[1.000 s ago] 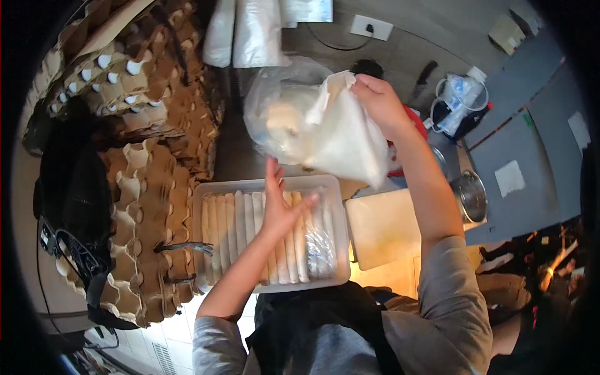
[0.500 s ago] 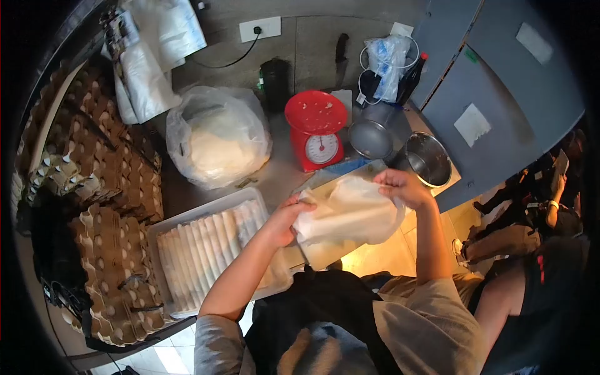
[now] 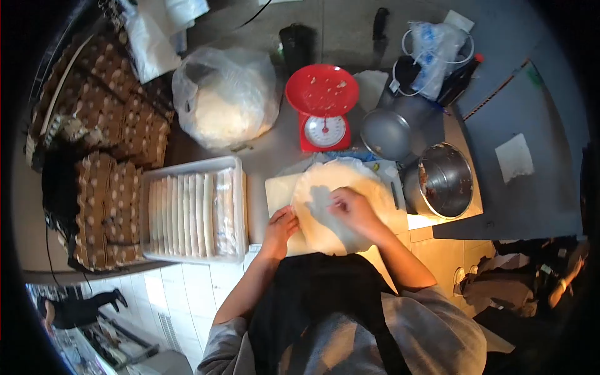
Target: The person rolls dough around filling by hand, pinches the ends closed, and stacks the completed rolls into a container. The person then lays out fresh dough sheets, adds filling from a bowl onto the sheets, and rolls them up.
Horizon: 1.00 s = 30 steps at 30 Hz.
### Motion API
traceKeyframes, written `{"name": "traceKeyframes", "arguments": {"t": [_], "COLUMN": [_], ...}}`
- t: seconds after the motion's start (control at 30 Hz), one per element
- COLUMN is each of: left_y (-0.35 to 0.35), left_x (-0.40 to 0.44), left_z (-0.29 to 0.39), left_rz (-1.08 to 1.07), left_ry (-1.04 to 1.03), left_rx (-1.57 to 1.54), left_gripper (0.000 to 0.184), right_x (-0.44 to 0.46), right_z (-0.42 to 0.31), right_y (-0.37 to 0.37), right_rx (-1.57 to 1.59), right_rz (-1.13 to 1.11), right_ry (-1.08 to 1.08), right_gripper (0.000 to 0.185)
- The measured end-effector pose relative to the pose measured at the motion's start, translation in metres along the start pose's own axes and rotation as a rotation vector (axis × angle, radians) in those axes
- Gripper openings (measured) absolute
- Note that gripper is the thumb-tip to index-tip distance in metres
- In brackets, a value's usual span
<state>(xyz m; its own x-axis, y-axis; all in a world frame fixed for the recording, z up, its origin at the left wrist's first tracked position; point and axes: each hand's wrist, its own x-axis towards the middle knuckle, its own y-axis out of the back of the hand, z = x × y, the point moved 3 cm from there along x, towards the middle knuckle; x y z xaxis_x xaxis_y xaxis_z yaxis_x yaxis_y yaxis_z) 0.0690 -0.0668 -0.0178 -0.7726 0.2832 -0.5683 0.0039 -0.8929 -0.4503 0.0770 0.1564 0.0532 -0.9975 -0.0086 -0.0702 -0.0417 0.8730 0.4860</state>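
Spread out since the earlier frame, the pale round sheet [image 3: 312, 228] lies flat on the board [image 3: 279, 192], nearer the wearer than the red scale [image 3: 322, 103].
Left hand [image 3: 281, 230] bends in at the sheet's left edge, fingers partly curled, grip unclear; right hand [image 3: 354, 211] reaches over its middle, fingers bunched, any hold unclear. Thin and creamy, the sheet carries a dark shadow.

There are one round pale sheet [image 3: 324, 180], one red dial scale [image 3: 322, 112], one steel pot [image 3: 442, 181], one rectangular plastic container [image 3: 241, 206], and at least two egg-tray stacks [image 3: 105, 209].
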Motion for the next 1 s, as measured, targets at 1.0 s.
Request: {"name": "traceKeyframes", "arguments": {"t": [1.0], "left_y": [-0.016], "left_x": [-0.023], "left_z": [0.203], "left_rz": [0.176], "left_ry": [-0.494], "left_rx": [0.193], "left_gripper": [0.023], "right_x": [-0.066], "right_z": [0.124], "right_y": [0.059], "right_rx": [0.706], "right_rz": [0.565], "right_ry": [-0.691], "right_gripper": [0.008]}}
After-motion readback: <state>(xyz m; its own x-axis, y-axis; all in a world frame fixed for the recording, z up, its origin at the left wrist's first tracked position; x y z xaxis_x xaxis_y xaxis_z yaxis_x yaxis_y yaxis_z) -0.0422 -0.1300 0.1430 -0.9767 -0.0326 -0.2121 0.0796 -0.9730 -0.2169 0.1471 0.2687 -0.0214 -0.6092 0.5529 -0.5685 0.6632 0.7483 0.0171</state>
